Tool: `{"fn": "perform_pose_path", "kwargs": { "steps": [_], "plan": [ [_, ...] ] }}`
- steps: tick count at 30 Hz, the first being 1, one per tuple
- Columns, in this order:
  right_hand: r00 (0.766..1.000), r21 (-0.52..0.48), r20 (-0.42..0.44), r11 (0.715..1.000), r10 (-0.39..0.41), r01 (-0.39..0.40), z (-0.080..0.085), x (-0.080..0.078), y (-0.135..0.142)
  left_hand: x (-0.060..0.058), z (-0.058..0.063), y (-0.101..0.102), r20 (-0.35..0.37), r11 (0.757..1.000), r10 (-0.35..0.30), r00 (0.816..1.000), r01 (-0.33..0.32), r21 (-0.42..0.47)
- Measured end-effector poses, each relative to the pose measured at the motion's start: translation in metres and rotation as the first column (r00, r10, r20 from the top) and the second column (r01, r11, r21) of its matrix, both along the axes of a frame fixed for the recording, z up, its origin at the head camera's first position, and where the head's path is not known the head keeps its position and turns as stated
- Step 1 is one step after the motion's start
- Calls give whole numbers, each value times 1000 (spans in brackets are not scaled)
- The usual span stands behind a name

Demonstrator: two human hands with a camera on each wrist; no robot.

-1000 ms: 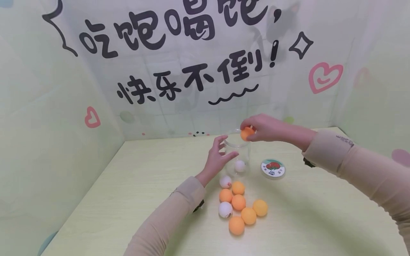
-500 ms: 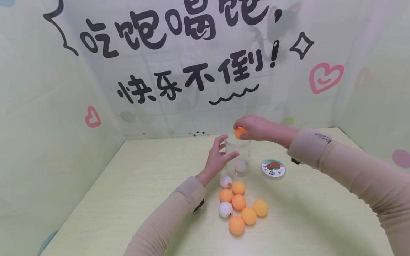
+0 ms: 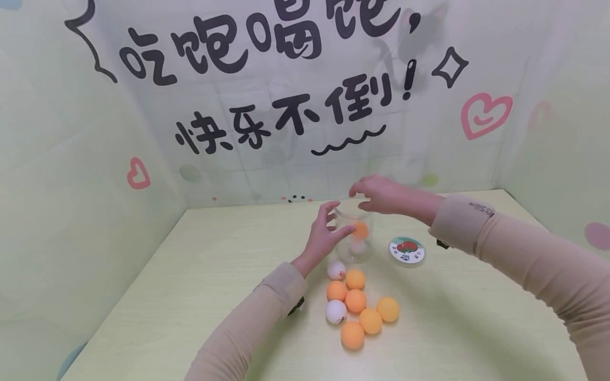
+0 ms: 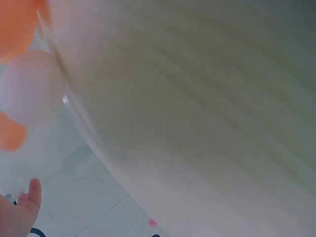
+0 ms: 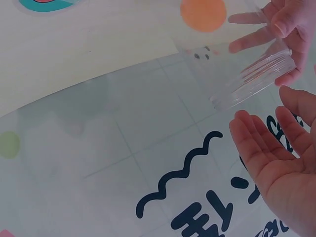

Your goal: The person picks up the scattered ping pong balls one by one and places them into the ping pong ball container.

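A clear plastic jar [image 3: 354, 255] stands upright near the back of the table in the head view. My left hand [image 3: 320, 241] grips its left side, fingers and thumb around the wall. Inside the jar an orange table tennis ball [image 3: 360, 230] is above a white ball [image 3: 358, 246]. My right hand [image 3: 378, 194] is over the jar's mouth, fingers parted and holding nothing. In the right wrist view, that right hand [image 5: 281, 158] is close to the jar's rim [image 5: 256, 81], and the orange ball [image 5: 203, 12] shows through the wall.
In front of the jar several orange balls [image 3: 355, 300] and two white balls [image 3: 335, 312] lie grouped on the table [image 3: 214, 296]. A round lid [image 3: 406, 250] with a tomato picture lies right of the jar. Behind is a printed curtain [image 3: 267, 169].
My right hand moved left over the jar with the orange ball, then let go of it. The ball is now inside the jar. My left hand keeps its grip.
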State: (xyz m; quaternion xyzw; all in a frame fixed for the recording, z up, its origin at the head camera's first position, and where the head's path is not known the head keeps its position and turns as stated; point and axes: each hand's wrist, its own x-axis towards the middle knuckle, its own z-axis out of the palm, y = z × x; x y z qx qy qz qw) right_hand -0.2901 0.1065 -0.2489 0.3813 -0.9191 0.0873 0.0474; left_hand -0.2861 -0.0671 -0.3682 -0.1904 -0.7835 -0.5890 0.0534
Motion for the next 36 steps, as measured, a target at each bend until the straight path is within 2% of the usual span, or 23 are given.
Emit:
{"fn": "perform_pose_path", "kwargs": {
  "steps": [1,7,14,18,22,26,36],
  "plan": [
    [1000,-3,0,1000,-3,3,0,1,1,-3,-4,0,-3,1000,2,1000,-2,-1],
    [1000,-63,6,998,6,-5,2,15,5,-3,-4,1,-30,1000,15,999,-16,-12],
    [994,-110,-81,991,69,-77,1,45,16,-1,-3,2,-40,1000,18,999,-19,-16],
    [995,-102,-55,990,88,-93,-5,61,21,-3,-4,1,-37,1000,19,999,-20,-22],
    [995,-102,1,990,96,-95,-16,74,25,-4,-5,1,-36,999,25,999,-25,-26],
    [990,-131,24,983,136,-132,-31,82,31,-3,-5,0,-41,999,24,999,-25,-27],
    [979,-133,117,980,166,-150,-69,94,42,-2,-4,0,-25,999,19,1000,-19,-30]
  ]
}}
